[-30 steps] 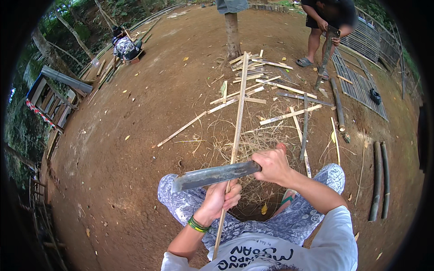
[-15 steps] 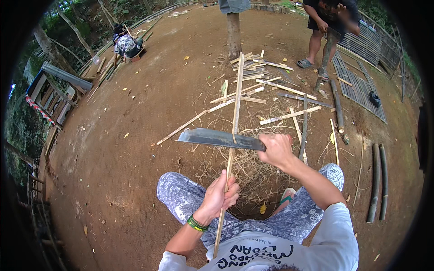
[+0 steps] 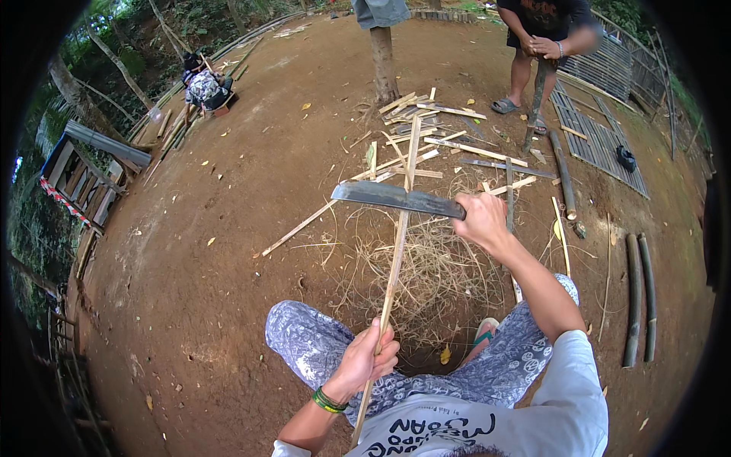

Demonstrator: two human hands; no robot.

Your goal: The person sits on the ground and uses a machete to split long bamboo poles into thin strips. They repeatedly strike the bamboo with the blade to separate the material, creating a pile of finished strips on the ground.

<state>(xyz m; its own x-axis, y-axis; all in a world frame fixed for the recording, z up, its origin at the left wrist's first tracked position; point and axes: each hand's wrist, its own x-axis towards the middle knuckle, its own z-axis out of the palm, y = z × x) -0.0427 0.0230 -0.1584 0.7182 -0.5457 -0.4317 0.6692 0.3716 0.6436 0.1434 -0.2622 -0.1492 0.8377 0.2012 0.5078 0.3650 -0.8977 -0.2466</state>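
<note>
Left hand, I'm seeing: fingers are gripping the pale strip. Pale strip: is running from that hand toward twelve o'clock. Machete: is crossing it, pointing to nine o'clock. Right hand: is clenching the machete.

One held machete, one held strip; two side-by-side dark poles

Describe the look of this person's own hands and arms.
The left hand is gloveless, with green and yellow bands around its wrist. The right hand is gloveless too, no wristband visible. Forearms are uncovered; the pale right sleeve ends near the elbow.
</note>
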